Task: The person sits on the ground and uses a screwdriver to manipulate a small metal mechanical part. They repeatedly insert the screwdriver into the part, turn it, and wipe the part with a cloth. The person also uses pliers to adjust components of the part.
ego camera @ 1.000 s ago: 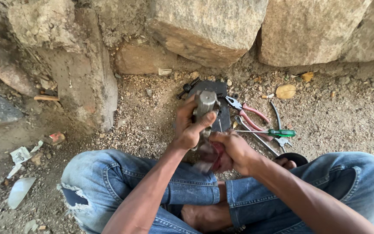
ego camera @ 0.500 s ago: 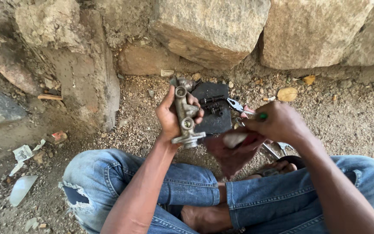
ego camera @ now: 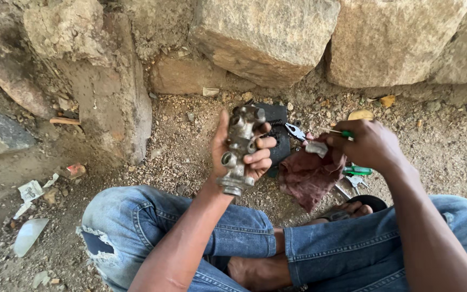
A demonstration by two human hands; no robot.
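I sit on gravel with my knees drawn up in blue jeans. My left hand point(ego camera: 244, 154) grips a grey metal cylinder body point(ego camera: 239, 148) with round ports, held upright in front of me. My right hand point(ego camera: 366, 145) is closed on a dark red rag point(ego camera: 309, 176) that hangs down, together with a green-handled screwdriver point(ego camera: 346, 133) and a small pale piece point(ego camera: 316, 148) at its fingertips. The two hands are a short way apart.
A black flat part point(ego camera: 277, 135) lies on the ground behind the cylinder body, with pliers point(ego camera: 297, 131) beside it. A second green-handled tool point(ego camera: 358, 171) lies under my right hand. Large rough stones point(ego camera: 266, 38) wall the far side. Scraps of litter point(ego camera: 28, 189) lie at the left.
My left hand has lifted the cylinder body upright and turned it. My right hand came away from it to the right, carrying the rag and picking up the green-handled screwdriver.
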